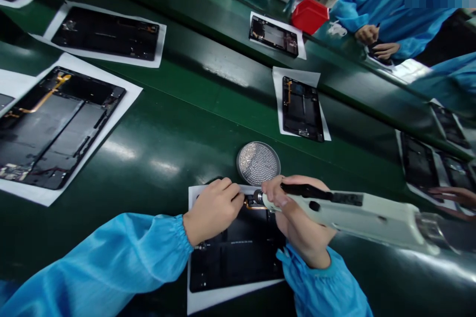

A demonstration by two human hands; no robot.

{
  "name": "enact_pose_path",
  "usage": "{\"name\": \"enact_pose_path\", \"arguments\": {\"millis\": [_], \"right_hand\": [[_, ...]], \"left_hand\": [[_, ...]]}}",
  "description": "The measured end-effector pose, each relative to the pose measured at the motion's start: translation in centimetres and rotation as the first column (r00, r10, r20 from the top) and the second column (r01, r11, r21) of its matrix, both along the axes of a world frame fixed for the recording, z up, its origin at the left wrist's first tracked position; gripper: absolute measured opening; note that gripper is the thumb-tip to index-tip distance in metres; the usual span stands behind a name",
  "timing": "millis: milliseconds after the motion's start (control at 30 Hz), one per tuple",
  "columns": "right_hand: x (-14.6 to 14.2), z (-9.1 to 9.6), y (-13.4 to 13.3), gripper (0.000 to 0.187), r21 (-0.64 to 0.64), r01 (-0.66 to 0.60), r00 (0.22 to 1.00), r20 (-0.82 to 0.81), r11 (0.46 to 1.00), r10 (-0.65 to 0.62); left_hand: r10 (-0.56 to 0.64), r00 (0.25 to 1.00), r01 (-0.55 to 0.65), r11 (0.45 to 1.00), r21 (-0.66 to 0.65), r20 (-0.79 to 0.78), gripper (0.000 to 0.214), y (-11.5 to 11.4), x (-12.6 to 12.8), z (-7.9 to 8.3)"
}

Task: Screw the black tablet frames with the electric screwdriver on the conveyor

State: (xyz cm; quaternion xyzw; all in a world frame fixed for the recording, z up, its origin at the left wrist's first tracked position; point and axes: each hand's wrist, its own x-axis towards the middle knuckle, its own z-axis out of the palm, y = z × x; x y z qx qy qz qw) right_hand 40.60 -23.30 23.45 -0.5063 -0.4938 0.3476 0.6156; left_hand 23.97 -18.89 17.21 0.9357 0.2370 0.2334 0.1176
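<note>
My right hand [301, 208] is wrapped round a pale electric screwdriver [375, 218], which lies slanted with its metal tip toward the left. That tip reaches the top part of an opened black tablet housing [238, 257] lying on a white sheet [208, 302]. Beside the tip, the bent fingers of my left hand [217, 208] are pressed together over the tablet's upper edge; what they hold, if anything, is hidden. An orange flex cable [256, 206] shows between the hands. Just beyond them stands a round dish with a dimpled bottom [259, 163].
More opened tablets lie on white sheets along the green bench: a large one [55, 129] at left, one behind it [107, 34], another [303, 109] ahead. Across the bench, co-workers' hands [375, 42] work near a red bin [310, 15]. Another person's hand [455, 195] reaches in at right.
</note>
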Motion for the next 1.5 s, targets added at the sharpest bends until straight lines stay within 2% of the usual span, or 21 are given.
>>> {"name": "enact_pose_path", "arguments": {"millis": [200,267,467,667,867,1200,1300,1367,1500], "right_hand": [[-0.1,-0.3,-0.1,0.025,-0.021,-0.033,0.999,-0.025,0.999,0.033],[-0.2,-0.4,-0.1,0.025,-0.036,-0.033,0.999,-0.027,0.999,0.032],[-0.6,-0.4,0.0,0.024,-0.05,-0.055,0.997,-0.05,0.997,0.053],[-0.6,-0.6,-0.1,0.023,-0.09,-0.035,0.999,-0.034,0.995,0.032],[-0.5,-0.8,-0.2,0.021,-0.102,-0.033,0.999,-0.025,0.994,0.03],[-0.9,-1.2,0.0,0.021,-0.058,-0.106,0.993,-0.064,0.993,0.102],[-0.8,-0.9,-0.3,0.023,-0.087,-0.129,0.99,-0.075,0.988,0.122],[-0.6,-0.2,0.0,0.027,-0.087,-0.09,0.994,-0.063,0.992,0.085],[-0.1,1.5,2.0,0.028,0.085,0.077,0.994,-0.087,0.993,-0.07]], "left_hand": [[-0.051,0.998,0.056,0.987,0.153,-0.04,0.025,-0.3,-0.1,0.7],[-0.043,0.996,0.057,0.984,0.168,-0.083,0.024,-0.7,-0.3,1.1],[0.008,0.975,0.011,0.996,0.088,-0.221,0.028,-2.0,-0.7,2.3],[0.013,0.963,0.01,0.996,0.086,-0.268,0.031,-2.4,-0.6,2.3],[0.017,0.964,0.005,0.997,0.082,-0.266,0.031,-2.6,-0.5,2.3],[0.03,0.962,-0.012,0.998,0.069,-0.272,0.032,-2.8,-0.6,2.1],[0.031,0.967,-0.015,0.998,0.064,-0.252,0.032,-2.8,-0.7,2.0],[0.035,0.97,-0.021,0.998,0.063,-0.239,0.033,-2.7,-0.8,2.1],[0.025,0.979,-0.007,0.996,0.088,-0.201,0.035,-2.7,-1.1,2.2]]}}
